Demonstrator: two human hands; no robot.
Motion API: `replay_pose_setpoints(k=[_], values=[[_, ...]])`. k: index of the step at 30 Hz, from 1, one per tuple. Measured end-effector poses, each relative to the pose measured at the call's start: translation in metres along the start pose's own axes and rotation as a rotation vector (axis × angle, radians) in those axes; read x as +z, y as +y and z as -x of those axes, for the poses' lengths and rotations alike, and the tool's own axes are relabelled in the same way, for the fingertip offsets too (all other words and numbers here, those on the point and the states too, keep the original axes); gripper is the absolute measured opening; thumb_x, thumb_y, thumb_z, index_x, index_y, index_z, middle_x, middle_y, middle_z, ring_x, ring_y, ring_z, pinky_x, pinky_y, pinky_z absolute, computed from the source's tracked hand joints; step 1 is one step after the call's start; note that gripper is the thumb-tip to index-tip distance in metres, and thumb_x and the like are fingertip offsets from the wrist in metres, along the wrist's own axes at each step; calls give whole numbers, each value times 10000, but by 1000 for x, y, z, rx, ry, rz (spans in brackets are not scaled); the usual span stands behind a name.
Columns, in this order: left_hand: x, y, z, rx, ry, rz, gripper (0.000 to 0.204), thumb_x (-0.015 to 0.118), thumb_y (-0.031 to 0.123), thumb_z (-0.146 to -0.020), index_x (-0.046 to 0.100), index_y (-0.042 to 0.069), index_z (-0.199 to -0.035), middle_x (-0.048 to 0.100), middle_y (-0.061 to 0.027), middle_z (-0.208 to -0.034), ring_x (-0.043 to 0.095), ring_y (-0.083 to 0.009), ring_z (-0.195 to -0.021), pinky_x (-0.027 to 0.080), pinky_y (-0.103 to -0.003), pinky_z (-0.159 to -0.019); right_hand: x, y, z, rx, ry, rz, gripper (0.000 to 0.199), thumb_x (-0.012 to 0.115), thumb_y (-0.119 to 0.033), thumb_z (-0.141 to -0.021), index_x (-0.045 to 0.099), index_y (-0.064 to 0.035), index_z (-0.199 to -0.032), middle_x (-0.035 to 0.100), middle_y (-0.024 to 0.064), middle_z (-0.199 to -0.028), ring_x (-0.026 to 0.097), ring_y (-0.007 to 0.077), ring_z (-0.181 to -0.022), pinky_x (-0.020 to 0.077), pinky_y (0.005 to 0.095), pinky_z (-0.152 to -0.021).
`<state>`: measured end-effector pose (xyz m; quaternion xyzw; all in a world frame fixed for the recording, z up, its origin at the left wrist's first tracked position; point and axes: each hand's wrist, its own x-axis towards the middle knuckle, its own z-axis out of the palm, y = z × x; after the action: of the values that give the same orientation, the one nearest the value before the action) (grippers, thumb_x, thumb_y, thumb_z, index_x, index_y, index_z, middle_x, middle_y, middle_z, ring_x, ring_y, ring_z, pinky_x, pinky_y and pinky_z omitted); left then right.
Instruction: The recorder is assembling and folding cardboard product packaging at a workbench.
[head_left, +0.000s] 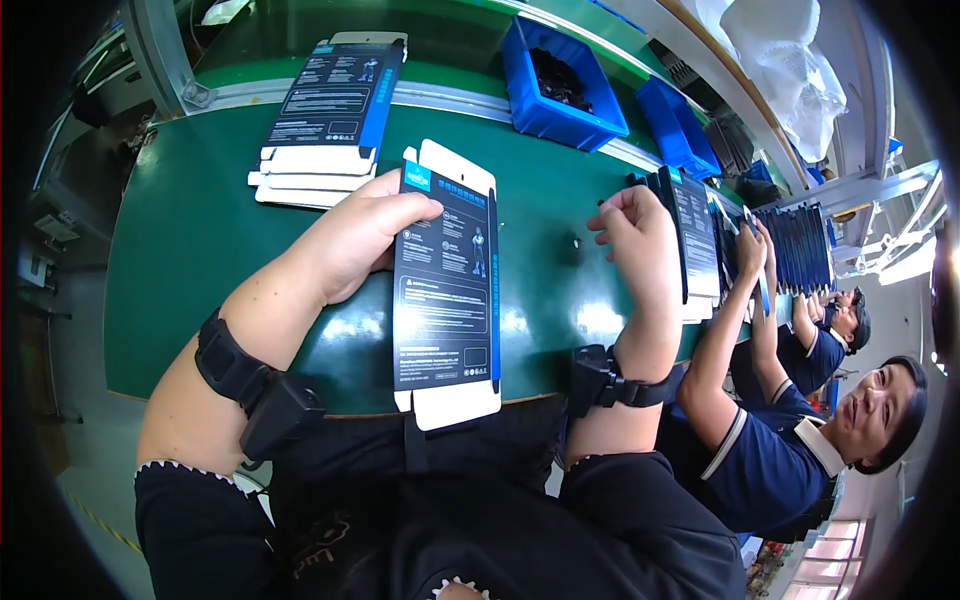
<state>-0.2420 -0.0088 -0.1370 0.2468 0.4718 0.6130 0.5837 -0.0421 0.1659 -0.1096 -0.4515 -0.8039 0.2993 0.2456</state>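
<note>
In front of me is a flat dark-blue carton (445, 290) with white end flaps open at its top and bottom. My left hand (375, 230) grips its upper left edge, thumb on the printed face and fingers behind. To the right, apart from the carton, my right hand (637, 225) hovers over the green table with its fingers curled together. A tiny dark bit shows at its fingertips, too small to name. A small black piece (576, 243) lies on or just above the table near that hand.
Several similar cartons (330, 110) lie stacked at the back left. A blue bin (570, 125) of black parts stands at the back, another blue bin (680, 125) beside it. More cartons (693, 230) sit at the right, near a co-worker's hands (752, 248).
</note>
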Motion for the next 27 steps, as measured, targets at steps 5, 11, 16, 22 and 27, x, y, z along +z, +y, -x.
replay_pose_setpoints(k=[5, 11, 16, 22, 27], values=[[3, 3, 2, -56, -13, -45, 325, 508, 129, -848, 503, 25, -1156, 617, -72, -1040, 608, -133, -913, 486, -269, -801, 4, 31, 15, -85, 98, 44, 134, 556, -105, -812, 556, 25, -843, 640, 132, -721, 617, 175, -667, 468, 299, -624], [4, 6, 0, 18, -111, 95, 337, 511, 134, -869, 485, -7, -1175, 594, -99, -1074, 599, -161, -951, 486, -293, -830, 6, -3, 42, -125, 182, -557, 99, 534, -100, -882, 530, -21, -942, 622, 124, -951, 593, 149, -866, 484, 254, -667], [1, 6, 0, 138, -164, 223, 332, 509, 160, -899, 461, 12, -1192, 567, -109, -1119, 581, -194, -1007, 483, -350, -866, 11, -40, 76, -67, -489, -769, 86, 553, -91, -881, 530, -56, -956, 521, -17, -883, 474, 55, -819, 392, 187, -716], [-2, 2, 9, 23, -251, 104, 444, 484, 290, -920, 393, 31, -1270, 529, -142, -1132, 570, -235, -993, 524, -388, -778, -15, -34, 75, -159, -314, -518, 75, 579, -42, -829, 566, -16, -898, 560, 4, -855, 497, 61, -787, 391, 193, -694], [-3, 0, -2, 45, -212, -106, 484, 497, 364, -904, 426, 7, -1223, 537, -148, -1085, 574, -236, -949, 523, -352, -754, -78, -18, 77, -85, 65, -170, 33, 555, -20, -830, 555, -2, -858, 524, -20, -788, 457, 48, -714, 356, 173, -639]])
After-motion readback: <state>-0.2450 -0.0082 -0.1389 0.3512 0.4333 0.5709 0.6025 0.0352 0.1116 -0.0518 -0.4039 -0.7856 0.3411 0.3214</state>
